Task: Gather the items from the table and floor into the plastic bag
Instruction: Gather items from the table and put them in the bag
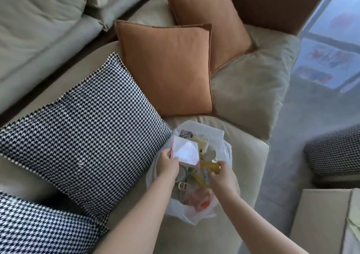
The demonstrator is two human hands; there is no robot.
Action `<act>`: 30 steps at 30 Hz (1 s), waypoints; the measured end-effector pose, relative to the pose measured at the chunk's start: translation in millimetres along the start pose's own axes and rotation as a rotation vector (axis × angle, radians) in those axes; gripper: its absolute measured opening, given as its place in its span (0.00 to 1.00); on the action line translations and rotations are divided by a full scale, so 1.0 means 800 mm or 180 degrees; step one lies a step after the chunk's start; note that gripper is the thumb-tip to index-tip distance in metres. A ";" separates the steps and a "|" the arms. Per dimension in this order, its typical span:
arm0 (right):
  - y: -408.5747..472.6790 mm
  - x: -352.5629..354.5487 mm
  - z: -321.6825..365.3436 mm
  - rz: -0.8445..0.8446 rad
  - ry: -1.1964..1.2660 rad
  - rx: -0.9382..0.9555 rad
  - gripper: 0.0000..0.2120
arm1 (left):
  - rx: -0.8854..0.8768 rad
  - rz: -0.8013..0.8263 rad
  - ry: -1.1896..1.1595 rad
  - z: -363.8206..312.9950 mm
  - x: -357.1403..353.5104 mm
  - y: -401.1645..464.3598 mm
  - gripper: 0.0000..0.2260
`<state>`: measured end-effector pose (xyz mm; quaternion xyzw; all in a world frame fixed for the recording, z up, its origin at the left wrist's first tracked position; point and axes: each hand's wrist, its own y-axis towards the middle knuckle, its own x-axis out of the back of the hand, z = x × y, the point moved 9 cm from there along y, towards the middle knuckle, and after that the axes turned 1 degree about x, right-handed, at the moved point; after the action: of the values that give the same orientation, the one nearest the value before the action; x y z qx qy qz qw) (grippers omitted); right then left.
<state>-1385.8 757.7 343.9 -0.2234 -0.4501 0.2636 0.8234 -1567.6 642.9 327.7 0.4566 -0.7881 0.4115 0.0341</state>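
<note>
On beige fabric sofa seat (245, 142): nubby black-and-white houndstooth cushion (85, 129) far left, smooth orange square pillow (167, 68) behind. Left hand (168, 163) gripping flat squarish white-and-pink box (187, 152) over crinkly translucent plastic bag (194, 212) lying open on seat. Right hand (224, 177) pinching glossy yellow strip (209, 165) at bag mouth. Stuff inside pretty jumbled, blurry, arms covering part.

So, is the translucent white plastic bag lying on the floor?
No, the translucent white plastic bag sits on the beige sofa seat, beside the black-and-white houndstooth cushion.
</note>
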 end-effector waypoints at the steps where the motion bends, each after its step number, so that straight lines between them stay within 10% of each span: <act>1: 0.006 -0.007 -0.001 0.0072 -0.0086 -0.0005 0.17 | 0.0022 0.0001 0.0107 -0.004 -0.009 0.006 0.17; 13: 0.044 0.014 0.002 0.0027 -0.0671 0.0947 0.20 | -0.0663 -0.0536 0.1656 -0.002 0.004 0.030 0.10; 18: 0.073 0.017 -0.018 0.0003 -0.0412 0.0600 0.33 | -0.0135 -0.0952 0.2169 0.039 0.040 0.040 0.27; 22: 0.080 -0.008 -0.023 0.0320 0.0209 0.0423 0.32 | 0.0714 -0.0293 0.1614 0.098 0.031 0.054 0.30; 30: 0.074 0.020 -0.026 -0.0038 0.0160 0.0120 0.14 | 0.0102 -0.0377 0.0999 0.056 0.052 0.032 0.11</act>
<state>-1374.7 810.3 307.6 -0.2117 -0.4256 0.2613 0.8401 -1596.8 590.0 300.6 0.4328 -0.7381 0.4875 0.1737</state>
